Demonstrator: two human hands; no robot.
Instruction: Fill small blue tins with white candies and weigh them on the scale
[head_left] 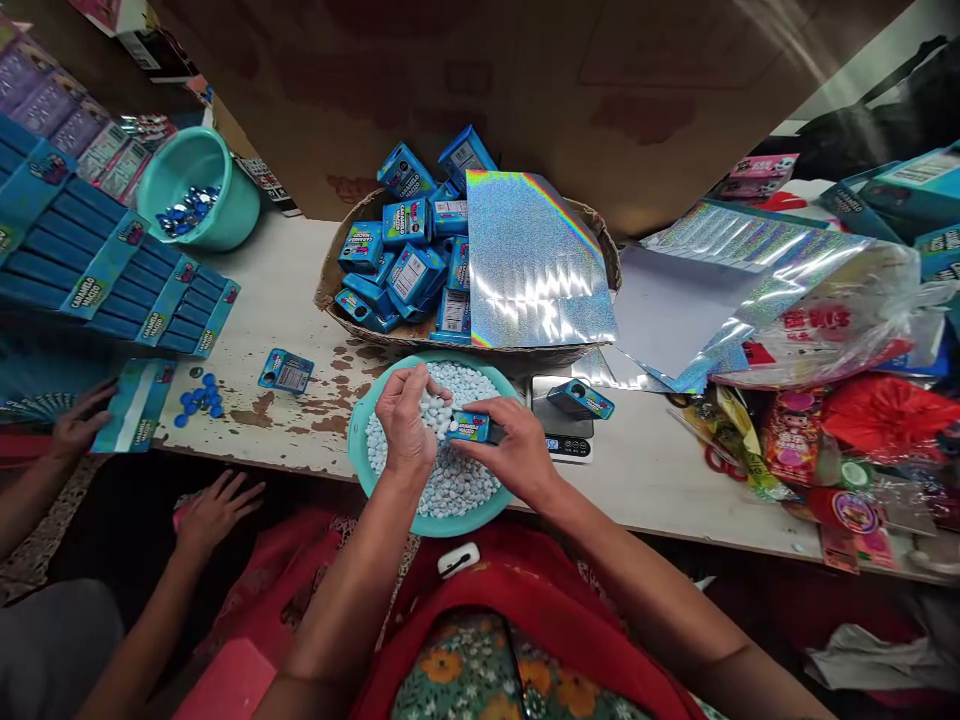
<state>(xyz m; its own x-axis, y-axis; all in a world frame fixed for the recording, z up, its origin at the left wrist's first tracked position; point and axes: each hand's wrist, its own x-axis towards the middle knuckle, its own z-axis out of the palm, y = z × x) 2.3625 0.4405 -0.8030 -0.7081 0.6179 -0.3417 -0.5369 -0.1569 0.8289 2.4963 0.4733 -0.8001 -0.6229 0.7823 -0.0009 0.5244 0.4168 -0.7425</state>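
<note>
A teal bowl (358, 455) full of small white candies (465, 480) sits at the table's near edge. Above it my left hand (405, 415) is closed on a handful of white candies. My right hand (514, 450) grips a small blue candy box (471, 427), held sideways with its end toward the left hand. Both hands hover over the bowl, almost touching.
A wicker basket (330, 280) behind the bowl holds several blue boxes (412, 260) and a holographic sheet (532, 265). One blue box (581, 400) lies on a small scale (568, 440). A second teal bowl (195, 185) stands far left. Another person's hands (214, 510) are at the left.
</note>
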